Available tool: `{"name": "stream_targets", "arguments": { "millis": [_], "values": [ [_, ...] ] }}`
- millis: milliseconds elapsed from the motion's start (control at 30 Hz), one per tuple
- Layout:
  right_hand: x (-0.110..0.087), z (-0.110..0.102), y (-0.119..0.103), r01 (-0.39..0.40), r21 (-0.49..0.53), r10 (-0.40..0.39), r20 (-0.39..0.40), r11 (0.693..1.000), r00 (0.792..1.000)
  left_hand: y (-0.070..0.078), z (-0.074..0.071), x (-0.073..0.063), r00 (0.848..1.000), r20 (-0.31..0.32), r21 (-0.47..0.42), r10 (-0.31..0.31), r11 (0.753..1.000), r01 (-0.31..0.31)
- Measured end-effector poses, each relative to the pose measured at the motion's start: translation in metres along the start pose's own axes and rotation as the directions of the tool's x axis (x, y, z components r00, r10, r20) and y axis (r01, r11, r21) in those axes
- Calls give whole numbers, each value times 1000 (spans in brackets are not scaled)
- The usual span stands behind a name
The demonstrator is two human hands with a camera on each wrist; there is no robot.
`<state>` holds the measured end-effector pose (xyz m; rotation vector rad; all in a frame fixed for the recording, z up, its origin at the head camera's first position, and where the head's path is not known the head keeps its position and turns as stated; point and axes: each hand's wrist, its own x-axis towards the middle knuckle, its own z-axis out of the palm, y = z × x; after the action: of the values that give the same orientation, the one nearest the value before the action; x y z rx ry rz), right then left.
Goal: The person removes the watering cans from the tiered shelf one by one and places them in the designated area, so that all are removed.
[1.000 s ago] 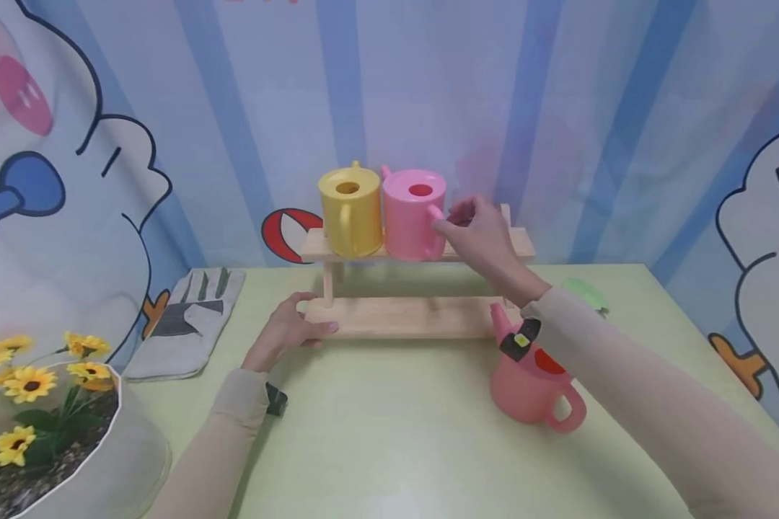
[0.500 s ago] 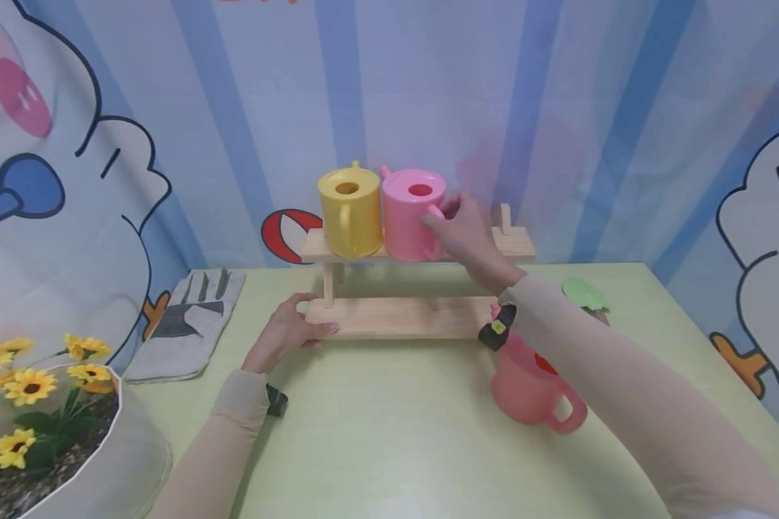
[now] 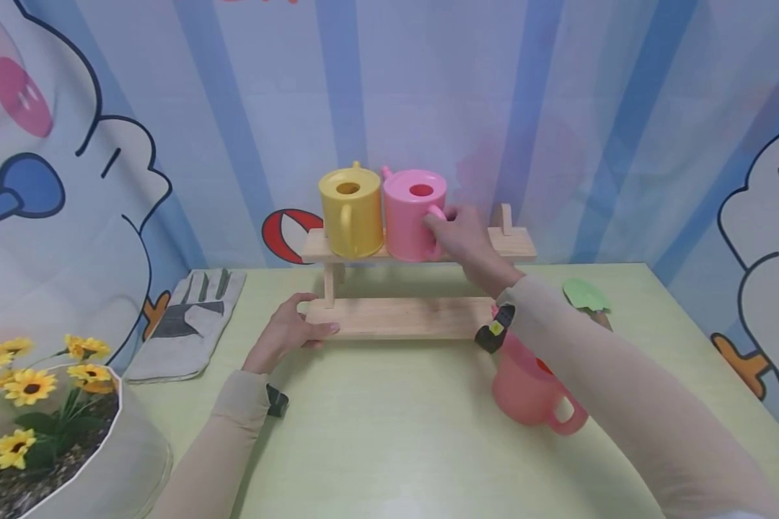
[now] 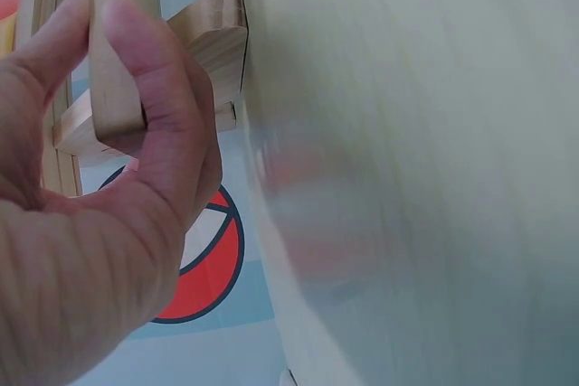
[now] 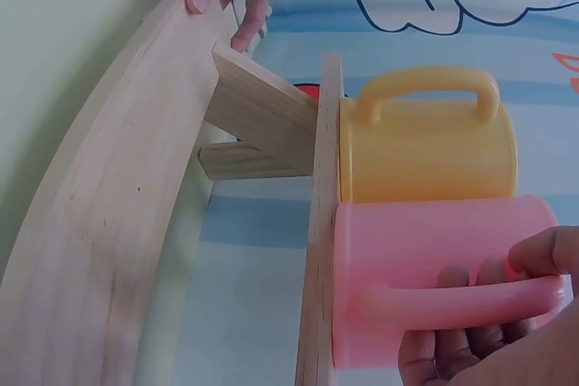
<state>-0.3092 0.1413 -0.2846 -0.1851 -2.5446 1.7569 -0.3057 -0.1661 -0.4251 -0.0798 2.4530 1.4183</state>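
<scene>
A two-tier wooden shelf (image 3: 402, 318) stands at the back of the table. My left hand (image 3: 290, 328) grips the left end of its lower board; the left wrist view shows thumb and fingers on either side of the board (image 4: 119, 61). On the upper tier, a yellow watering can (image 3: 353, 225) and a pink watering can (image 3: 409, 227) stand upright side by side, handles facing me. My right hand (image 3: 470, 241) holds the pink can's handle (image 5: 461, 305), its fingers curled behind it in the right wrist view. The pink can's base rests on the upper board.
A salmon-pink watering can (image 3: 526, 393) stands on the table (image 3: 376, 432), partly hidden under my right forearm. Behind that arm lies something with a green leaf-shaped top (image 3: 586, 294). At left are a work glove (image 3: 185, 328) and a white pot (image 3: 126, 447) of yellow flowers.
My right hand has moved left, from beside the pink watering can's handle onto it, and its fingers have closed round the handle. The left hand and both cans have stayed put.
</scene>
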Motion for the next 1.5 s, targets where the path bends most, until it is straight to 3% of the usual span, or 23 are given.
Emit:
{"name": "stream_targets", "arguments": {
  "millis": [700, 1500],
  "values": [
    [1, 6, 6, 24, 134, -32, 63, 991, 997, 1, 1, 2, 1000, 3, 8, -2, 1000, 2],
    [1, 2, 13, 66, 151, -61, -38, 986, 997, -1, 0, 1, 1000, 6, 5, -3, 1000, 2]
  ]
}}
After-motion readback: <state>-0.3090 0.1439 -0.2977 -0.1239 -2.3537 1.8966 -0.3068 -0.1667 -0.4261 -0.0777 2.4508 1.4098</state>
